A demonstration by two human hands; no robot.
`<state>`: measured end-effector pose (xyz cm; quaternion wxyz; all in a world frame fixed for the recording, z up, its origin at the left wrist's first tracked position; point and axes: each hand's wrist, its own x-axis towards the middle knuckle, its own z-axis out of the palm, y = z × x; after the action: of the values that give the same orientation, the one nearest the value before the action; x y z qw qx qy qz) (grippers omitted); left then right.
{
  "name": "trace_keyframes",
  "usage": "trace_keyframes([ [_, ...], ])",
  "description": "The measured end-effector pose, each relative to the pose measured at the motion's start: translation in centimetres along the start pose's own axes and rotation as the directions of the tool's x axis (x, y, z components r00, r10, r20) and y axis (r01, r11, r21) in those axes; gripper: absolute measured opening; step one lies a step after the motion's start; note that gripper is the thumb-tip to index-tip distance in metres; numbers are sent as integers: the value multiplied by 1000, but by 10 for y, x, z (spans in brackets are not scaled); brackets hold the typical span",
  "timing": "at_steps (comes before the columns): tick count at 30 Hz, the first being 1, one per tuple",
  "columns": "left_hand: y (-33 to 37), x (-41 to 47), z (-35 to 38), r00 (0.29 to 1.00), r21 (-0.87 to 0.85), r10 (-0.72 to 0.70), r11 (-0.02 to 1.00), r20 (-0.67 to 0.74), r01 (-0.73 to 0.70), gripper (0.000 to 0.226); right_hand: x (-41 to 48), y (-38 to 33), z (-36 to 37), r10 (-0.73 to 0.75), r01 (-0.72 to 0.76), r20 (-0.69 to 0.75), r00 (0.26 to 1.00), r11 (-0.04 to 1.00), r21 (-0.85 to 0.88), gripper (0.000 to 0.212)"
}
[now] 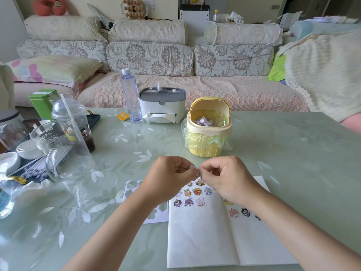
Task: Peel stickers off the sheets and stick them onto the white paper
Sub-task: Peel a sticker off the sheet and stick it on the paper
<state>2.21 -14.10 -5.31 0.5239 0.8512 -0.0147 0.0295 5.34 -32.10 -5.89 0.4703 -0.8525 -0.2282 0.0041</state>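
Both hands meet above the table (293,153), over the far edge of the white paper (203,231). The left hand (170,177) and right hand (224,178) each pinch the same small sticker (193,168) between thumb and forefinger. Each grip is closed tight on it. It is too small to tell whether its backing is off. The paper lies flat directly below, its long axis running toward the person. Stickers already fill the far part under the hands, and bare paper lies nearer the person. A sticker sheet (134,187) lies just left of the paper, partly under the left forearm. The right hand is over the paper, so it looks better placed to press the sticker down.
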Motion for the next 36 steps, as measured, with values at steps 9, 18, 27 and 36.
trace_keyframes([
  [9, -1, 1, 1, 998, 39, 27, 999, -63, -25, 7, -1, -6, 0, 62, -59, -37, 997, 995, 84, 25],
  [18, -2, -6, 17, 872, 428, 401, 866, -281, -260, 4, -1, -12, 2, 190, -156, -160, 969, 966, 205, 20],
  [27, 2, -5, 22, 970, 31, 21, 999, -244, -14, 16, -5, -5, 6, -35, 21, -261, 965, 998, -54, 16],
  [36, 1, -5, 23, 978, 21, -6, 1000, -207, 11, 16, -4, 4, 8, -241, 169, -278, 930, 951, -260, 15],
])
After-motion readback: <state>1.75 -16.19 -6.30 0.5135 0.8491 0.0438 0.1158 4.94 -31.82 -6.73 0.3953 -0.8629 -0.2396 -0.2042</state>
